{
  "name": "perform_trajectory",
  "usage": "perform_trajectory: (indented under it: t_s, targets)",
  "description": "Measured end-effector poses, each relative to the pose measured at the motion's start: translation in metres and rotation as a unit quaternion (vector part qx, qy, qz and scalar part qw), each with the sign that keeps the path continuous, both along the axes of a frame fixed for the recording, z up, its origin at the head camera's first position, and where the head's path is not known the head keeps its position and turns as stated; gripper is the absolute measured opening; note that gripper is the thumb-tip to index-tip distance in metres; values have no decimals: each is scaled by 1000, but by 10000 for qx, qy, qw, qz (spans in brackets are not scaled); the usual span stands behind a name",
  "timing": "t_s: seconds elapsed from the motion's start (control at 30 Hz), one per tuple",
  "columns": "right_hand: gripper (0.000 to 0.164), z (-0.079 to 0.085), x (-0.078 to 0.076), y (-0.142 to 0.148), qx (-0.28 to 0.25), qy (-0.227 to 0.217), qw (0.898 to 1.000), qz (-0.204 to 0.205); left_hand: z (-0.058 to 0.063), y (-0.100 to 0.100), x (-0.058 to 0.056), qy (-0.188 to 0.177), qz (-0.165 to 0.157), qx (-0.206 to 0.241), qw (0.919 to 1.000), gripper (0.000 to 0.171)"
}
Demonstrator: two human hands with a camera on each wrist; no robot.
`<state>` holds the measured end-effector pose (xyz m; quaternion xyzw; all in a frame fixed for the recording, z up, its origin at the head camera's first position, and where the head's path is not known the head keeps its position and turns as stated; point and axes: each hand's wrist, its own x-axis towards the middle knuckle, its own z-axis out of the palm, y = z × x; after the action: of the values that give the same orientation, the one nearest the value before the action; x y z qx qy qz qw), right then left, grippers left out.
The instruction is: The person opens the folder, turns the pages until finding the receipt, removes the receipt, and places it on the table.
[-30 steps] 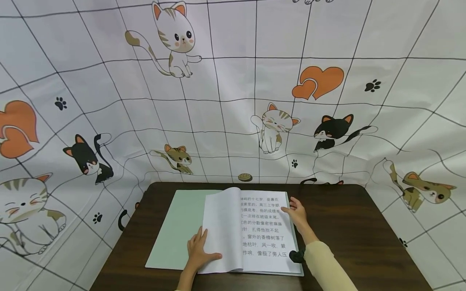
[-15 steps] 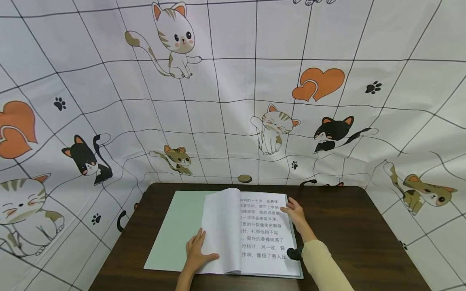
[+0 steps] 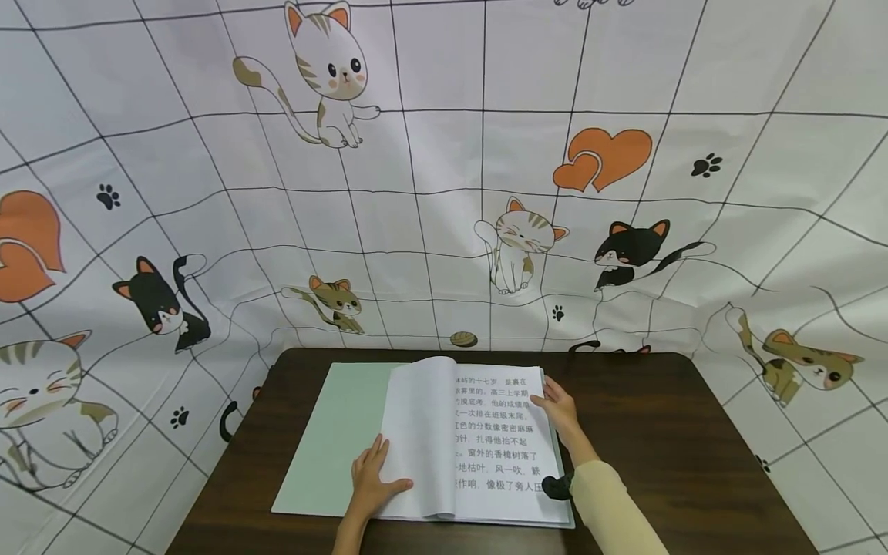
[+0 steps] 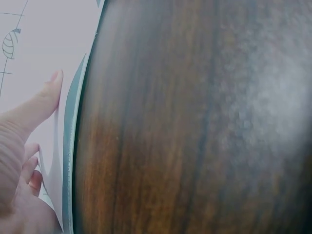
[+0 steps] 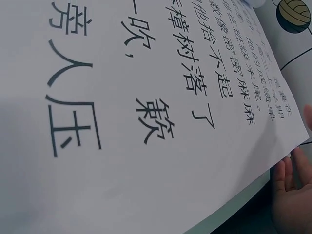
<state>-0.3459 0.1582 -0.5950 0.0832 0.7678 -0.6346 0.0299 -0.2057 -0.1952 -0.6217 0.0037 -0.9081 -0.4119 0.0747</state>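
Note:
An open book with large printed Chinese characters lies on the dark wooden table. Its blank turned leaf curves over to the left of the print, and the pale green cover shows beyond it. My left hand rests at the leaf's left edge, thumb on the paper and the other fingers spread along the side. In the left wrist view the thumb presses near the lower edge. My right hand pinches the right-hand page near its upper right corner, fingers partly hidden behind the edge.
A white cloth with a grid, cartoon cats and orange hearts hangs behind and at both sides. Dark table top extends right of the book, and its far edge meets the cloth. A small black object sits at the right wrist.
Hands and book keep nearly the same places. The whole head view has shifted very slightly, and the turned leaf stays where it was.

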Motion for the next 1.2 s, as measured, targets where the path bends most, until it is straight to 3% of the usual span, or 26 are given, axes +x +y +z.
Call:
perform_trajectory:
  t_s: [0.23,0.5,0.77,1.03,1.2]
  targets:
    - [58,-1,3,-1,27,107,9999,-36,-2,1,-1,-51,128,6,9999,101]
    - [50,-5,4,2,496,148,9983,-253,-3,1,-3,-56,73,112,9999,99]
    - [47,-4,-1,2,531,293,9981,-123,-2,0,-2,-36,82,151,9998,103]
    - [61,-2,0,2,590,348,9976,-64,-3,0,-3,-104,99,207,9997,105]
    - [61,-1,1,1,607,300,9977,-39,-4,0,-3,-95,101,196,9997,106]
